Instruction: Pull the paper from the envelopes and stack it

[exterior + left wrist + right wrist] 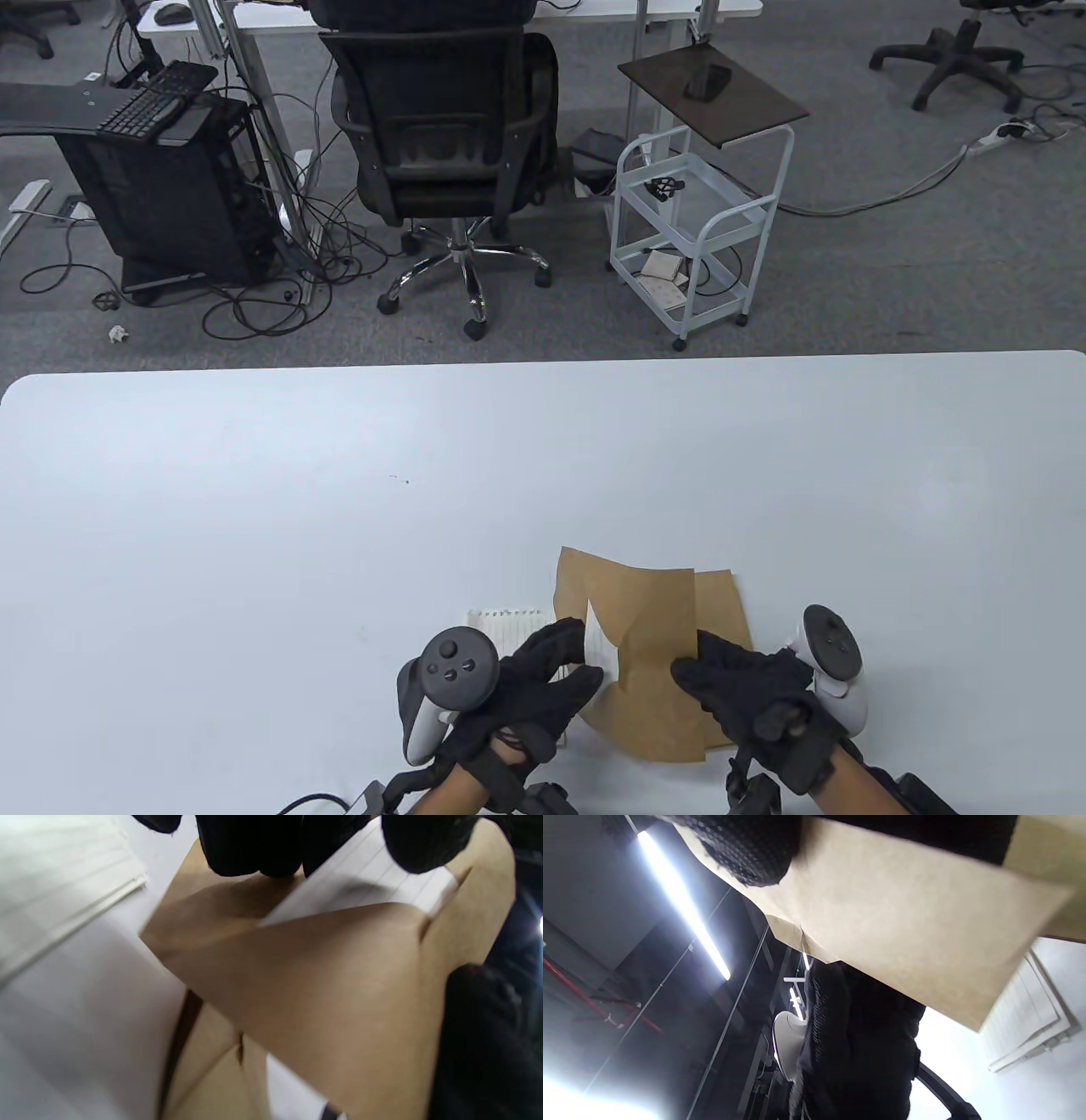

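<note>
A brown envelope (657, 645) is held just above the near edge of the white table (339, 509). Another brown envelope (721, 603) lies under it on the right. My right hand (738, 688) grips the held envelope's near right part; the envelope fills the right wrist view (903, 925). My left hand (551, 671) pinches a white lined sheet (600, 641) that sticks out of the envelope's open left end. The left wrist view shows the sheet (365, 882) coming out of the envelope (322, 993) between my fingertips (250, 844). A stack of white lined paper (509, 624) lies on the table left of the envelope.
The paper stack also shows in the left wrist view (55, 887) and in the right wrist view (1026, 1018). Beyond the table's far edge stand an office chair (441, 144), a white trolley (696, 221) and a computer tower (161, 195) on the floor.
</note>
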`<state>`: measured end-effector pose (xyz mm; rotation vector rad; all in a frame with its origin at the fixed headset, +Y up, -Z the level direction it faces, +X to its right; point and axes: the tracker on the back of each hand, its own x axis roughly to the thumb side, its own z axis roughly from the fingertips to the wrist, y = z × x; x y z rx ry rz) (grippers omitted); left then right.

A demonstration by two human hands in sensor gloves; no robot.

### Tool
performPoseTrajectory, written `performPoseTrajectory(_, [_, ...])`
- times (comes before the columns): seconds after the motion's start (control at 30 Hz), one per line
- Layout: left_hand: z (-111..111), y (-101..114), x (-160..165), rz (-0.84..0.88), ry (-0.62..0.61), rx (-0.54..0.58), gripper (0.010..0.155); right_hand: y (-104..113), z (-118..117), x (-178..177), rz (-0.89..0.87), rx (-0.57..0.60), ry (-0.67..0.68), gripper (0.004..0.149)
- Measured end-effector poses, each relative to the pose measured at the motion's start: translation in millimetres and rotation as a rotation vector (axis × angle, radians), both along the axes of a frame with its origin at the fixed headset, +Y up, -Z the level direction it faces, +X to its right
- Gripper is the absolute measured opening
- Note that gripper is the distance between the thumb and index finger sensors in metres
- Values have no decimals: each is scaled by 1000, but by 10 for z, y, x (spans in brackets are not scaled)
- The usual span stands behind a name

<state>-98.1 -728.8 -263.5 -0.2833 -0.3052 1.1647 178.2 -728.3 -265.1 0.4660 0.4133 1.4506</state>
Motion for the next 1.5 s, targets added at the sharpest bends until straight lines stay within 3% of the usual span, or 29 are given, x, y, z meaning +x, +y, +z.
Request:
performPoseTrajectory(0.1, [-19,14,-51,-6,37,15,41,20,16,-15,48,31,-15,46])
performPoseTrajectory(0.23, [-20,104,-111,-170,63,123,38,49,28,6,124,70,-92,47])
performPoseTrajectory(0.5, [-87,166,-329,-247,176,173,36,115,12,163,117,117,-193,46])
performPoseTrajectory(0.73, [-262,125,-747,-271,261,72,37,148,-70,440,77,99,-279,46])
performPoseTrajectory(0.97, [-334,184,-1114,-391,411,104,39,167,-138,754,39,83,-402,46])
performPoseTrajectory(1.1, [-395,101,-1175,-488,373,35,43,151,-165,902,9,53,-466,46])
performPoseTrajectory(1.27, [-448,-41,-1046,-565,242,-50,62,123,-179,970,26,37,-496,47])
performPoseTrajectory(1.4, [-433,-70,-883,-649,206,-16,72,129,-179,945,42,44,-486,47])
performPoseTrajectory(1.5, [-424,-83,-773,-784,191,51,66,122,-180,930,56,47,-480,47])
